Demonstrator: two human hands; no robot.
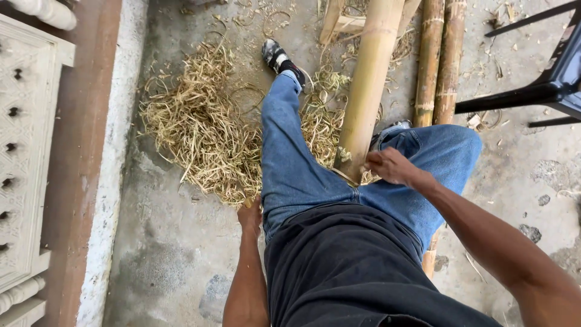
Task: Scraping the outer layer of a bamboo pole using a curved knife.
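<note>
A thick yellow bamboo pole (369, 85) runs from the top of the view down between my legs, which are in blue jeans (290, 163). My right hand (392, 166) is curled, with its fingers against the near end of that pole, just above my right knee. My left hand (250, 215) hangs beside my left thigh with its back to the camera and fingers curled. A small yellowish tip shows above it, and what it holds is hidden. A pile of pale bamboo shavings (196, 127) lies on the concrete floor just beyond the left hand.
Two thinner brown bamboo poles (440, 66) lie to the right of the thick one. A dark chair (544, 88) stands at the upper right. A raised kerb (112, 151) and a carved pale panel (24, 151) line the left side. My left foot wears a black shoe (275, 56).
</note>
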